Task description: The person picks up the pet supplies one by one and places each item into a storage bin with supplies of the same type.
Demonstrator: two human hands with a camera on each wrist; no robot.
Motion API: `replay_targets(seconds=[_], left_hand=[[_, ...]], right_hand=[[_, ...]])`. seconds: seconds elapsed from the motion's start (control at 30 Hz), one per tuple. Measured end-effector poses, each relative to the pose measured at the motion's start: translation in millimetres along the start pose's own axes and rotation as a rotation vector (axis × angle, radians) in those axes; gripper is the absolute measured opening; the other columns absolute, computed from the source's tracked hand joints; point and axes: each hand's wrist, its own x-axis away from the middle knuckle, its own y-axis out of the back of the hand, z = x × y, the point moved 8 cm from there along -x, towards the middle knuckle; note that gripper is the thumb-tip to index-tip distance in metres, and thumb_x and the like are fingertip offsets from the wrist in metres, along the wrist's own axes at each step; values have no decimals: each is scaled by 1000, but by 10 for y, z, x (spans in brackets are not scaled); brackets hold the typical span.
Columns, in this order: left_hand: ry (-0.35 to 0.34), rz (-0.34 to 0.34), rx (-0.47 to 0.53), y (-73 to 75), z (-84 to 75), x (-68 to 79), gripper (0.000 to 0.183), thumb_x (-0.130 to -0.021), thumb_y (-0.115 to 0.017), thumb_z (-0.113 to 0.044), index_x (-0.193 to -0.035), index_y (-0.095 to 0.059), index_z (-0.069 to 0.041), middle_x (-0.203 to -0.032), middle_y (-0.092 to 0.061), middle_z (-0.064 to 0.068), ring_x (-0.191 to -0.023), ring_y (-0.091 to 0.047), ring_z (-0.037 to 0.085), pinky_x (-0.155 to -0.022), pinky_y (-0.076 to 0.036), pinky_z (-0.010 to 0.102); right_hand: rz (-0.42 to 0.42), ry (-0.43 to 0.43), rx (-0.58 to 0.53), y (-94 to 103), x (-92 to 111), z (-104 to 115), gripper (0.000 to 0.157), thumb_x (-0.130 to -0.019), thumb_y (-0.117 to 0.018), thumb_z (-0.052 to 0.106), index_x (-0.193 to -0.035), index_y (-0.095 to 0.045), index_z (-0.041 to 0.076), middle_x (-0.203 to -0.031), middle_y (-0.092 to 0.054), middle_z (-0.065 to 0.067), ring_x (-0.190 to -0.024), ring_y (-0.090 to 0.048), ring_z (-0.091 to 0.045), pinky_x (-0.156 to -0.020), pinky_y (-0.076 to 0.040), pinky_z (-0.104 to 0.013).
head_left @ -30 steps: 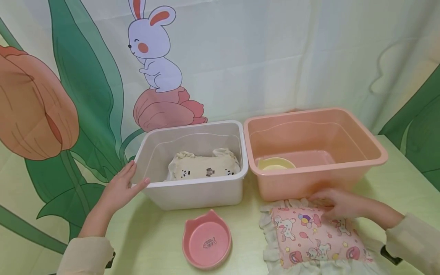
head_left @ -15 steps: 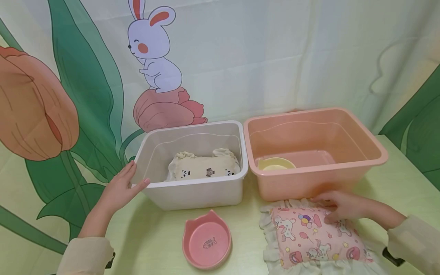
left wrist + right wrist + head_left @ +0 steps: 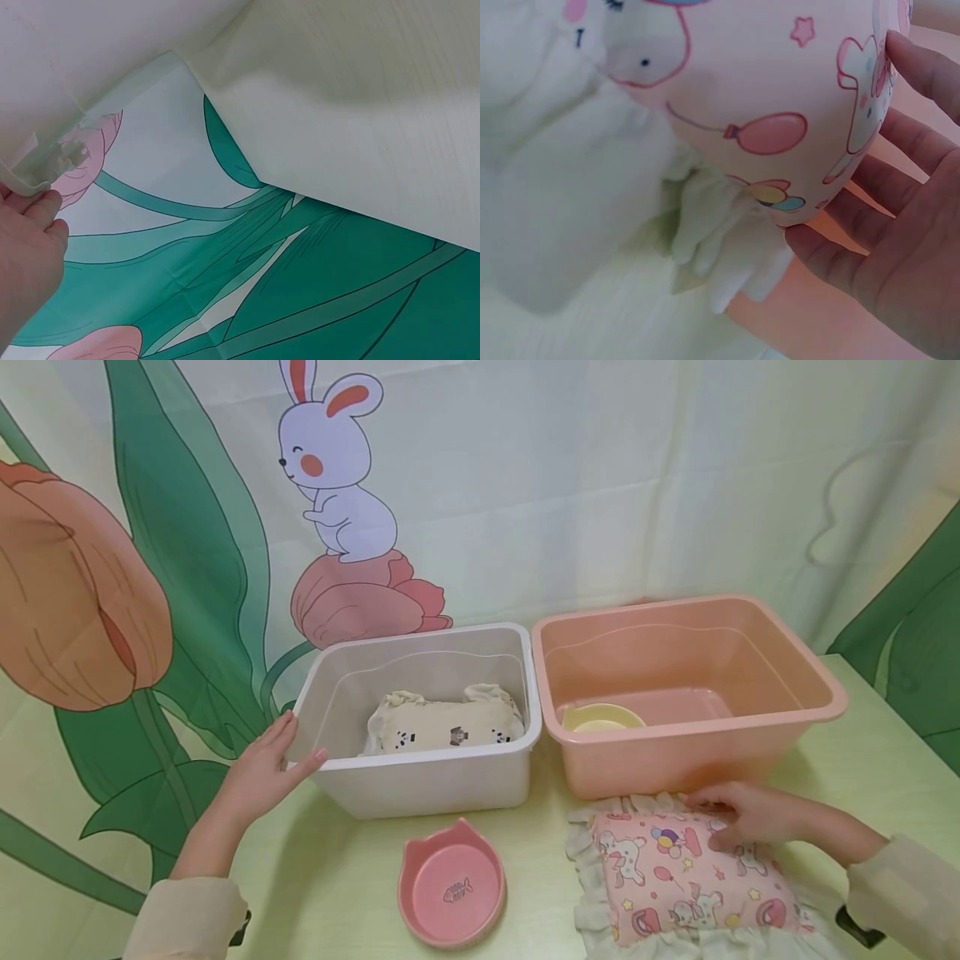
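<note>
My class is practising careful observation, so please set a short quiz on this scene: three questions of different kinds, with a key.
1. Multiple choice: what is the right hand touching?
A) The animal-print cushion
B) The pink cushion
C) The rabbit drawing

2. True or false: the yellow bowl sits in the peach tub.

3. Fill in the blank: the picture inside the pink bowl shows the bones of a ____.

Key:
1. B
2. True
3. fish
</note>
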Motion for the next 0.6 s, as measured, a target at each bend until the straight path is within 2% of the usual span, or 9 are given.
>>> replay_targets(seconds=[0.27, 0.5, 0.6], left_hand=[[-2, 0, -6, 1, -11, 7, 81, -87, -41, -52, -140, -13, 2, -147, -9, 19, -124, -29, 45, -96, -23, 63], [-3, 0, -4, 8, -14, 5, 81, -87, -42, -52, -140, -13, 2, -148, -9, 19, -127, -23, 46, -96, -23, 64], [-6, -3, -9, 12, -21, 5, 81, -87, -42, -52, -140, -14, 2, -147, -10, 19, -126, -25, 46, -96, -23, 63]], right_hand=[[-12, 39, 25, -14, 19, 25, 49, -74, -68, 35, -111, -58, 4, -110, -59, -4, -95, -51, -16, -83, -44, -24], [-15, 50, 44, -24, 30, 35, 48, -75, -67, 35, -111, -59, 3, -107, -61, -3, -95, -52, -14, -83, -44, -23], [-21, 51, 54, -27, 36, 40, 47, -75, -67, 35, -110, -59, 4, -106, -61, -3, -94, -52, -13, -82, -44, -23]])
